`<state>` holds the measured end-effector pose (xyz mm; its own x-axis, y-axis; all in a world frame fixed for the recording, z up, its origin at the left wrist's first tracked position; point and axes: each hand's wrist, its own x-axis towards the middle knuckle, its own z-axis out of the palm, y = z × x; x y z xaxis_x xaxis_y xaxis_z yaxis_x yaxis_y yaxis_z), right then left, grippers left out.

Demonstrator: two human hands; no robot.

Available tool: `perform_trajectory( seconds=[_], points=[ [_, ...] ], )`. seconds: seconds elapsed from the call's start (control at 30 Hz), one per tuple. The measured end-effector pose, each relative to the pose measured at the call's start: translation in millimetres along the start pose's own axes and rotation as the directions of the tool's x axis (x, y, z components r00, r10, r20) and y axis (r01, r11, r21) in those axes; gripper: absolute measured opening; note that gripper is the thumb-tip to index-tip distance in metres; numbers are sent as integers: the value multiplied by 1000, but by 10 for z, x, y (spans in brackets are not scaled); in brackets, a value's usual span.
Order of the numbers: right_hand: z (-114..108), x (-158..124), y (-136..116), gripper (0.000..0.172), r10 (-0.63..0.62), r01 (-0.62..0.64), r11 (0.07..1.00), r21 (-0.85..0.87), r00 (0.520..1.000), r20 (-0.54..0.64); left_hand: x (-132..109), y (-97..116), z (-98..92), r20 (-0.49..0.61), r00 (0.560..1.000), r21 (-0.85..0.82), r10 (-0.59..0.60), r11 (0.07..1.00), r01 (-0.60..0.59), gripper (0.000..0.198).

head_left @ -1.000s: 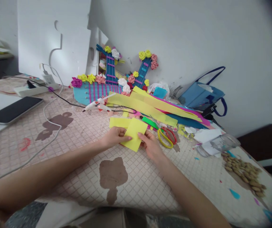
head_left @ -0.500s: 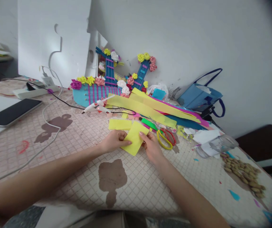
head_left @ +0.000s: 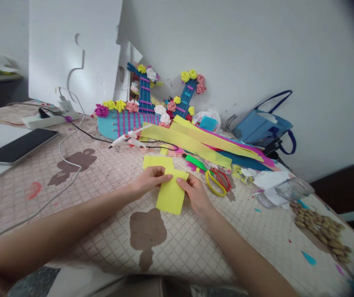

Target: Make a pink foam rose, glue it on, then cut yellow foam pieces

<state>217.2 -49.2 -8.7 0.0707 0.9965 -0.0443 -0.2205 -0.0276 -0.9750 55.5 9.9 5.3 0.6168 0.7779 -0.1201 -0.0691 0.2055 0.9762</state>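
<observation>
Between my two hands is a yellow piece of crepe paper, held above the table with its long side pointing toward me. My left hand pinches its left edge near the top, thumb lying on the front. My right hand grips the right edge the same way, fingers behind the sheet. Just beyond lies another yellow paper piece, partly covered by the held one. To the right of my right hand rest scissors with red and yellow handles, beside a green-handled tool.
A white glue gun lies behind, in front of paper-flower-decorated blue letters. Long yellow paper strips stretch to the right. A phone and white cable are left; peanuts and a clear container lie right.
The yellow paper has turned from a slant to nearly upright, its lower end now closer to me. Both hands have shifted onto its upper part, closer together. The view has moved slightly.
</observation>
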Motion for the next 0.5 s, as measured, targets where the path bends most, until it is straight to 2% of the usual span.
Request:
perform_trajectory(
  seconds=[0.13,0.3,0.5],
  points=[
    [-19,18,12,25,-38,39,999,-38,999,11,12,-29,-2,-49,998,5,28,1000,-28,35],
    [-32,20,14,19,-111,116,985,-125,992,52,0,29,46,-1,999,-28,45,999,-45,35],
    [4,4,4,18,-129,141,978,-156,988,90,-10,29,76,-63,994,2,93,996,-93,30]
  ],
)
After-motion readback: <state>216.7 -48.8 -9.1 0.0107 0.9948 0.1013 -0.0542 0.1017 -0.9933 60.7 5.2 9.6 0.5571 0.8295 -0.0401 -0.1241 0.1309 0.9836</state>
